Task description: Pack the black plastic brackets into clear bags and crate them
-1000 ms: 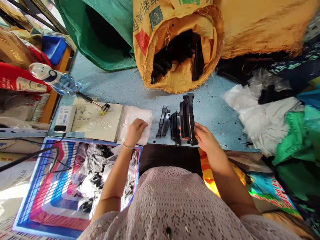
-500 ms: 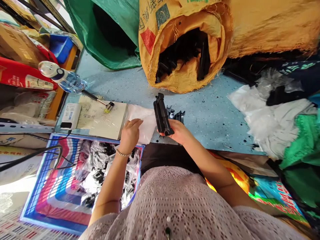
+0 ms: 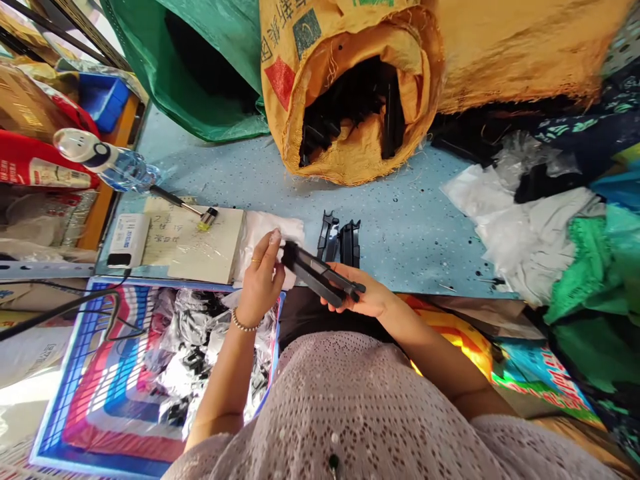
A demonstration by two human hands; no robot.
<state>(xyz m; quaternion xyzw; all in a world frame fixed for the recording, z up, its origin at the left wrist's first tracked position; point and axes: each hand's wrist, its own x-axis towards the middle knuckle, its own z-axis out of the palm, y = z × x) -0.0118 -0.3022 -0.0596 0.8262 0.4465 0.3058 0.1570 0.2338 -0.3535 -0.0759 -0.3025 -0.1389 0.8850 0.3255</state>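
My right hand (image 3: 367, 292) grips a long black plastic part (image 3: 320, 275), held tilted above the table's front edge. Its left end reaches the fingertips of my left hand (image 3: 261, 277), which are drawn together. What those fingers pinch, if anything, is too small to make out. Beneath my left hand lies a stack of thin whitish plastic bags (image 3: 253, 230). Two more black plastic parts, one on the left (image 3: 327, 237) and one on the right (image 3: 349, 243), lie side by side on the blue table beyond my right hand.
An orange woven sack (image 3: 300, 140) full of black parts opens toward me, beside a green sack (image 3: 150, 87). Left are a cardboard sheet (image 3: 215, 250), a black-handled tool (image 3: 175, 200), a bottle (image 3: 125, 167) and a blue basket (image 3: 55, 400) of bagged parts. White plastic (image 3: 525, 227) lies right.
The black part has swung from nearly upright to lying leftward, its far end now at my left hand. My left fingers have turned upward. The two parts on the table show more fully.
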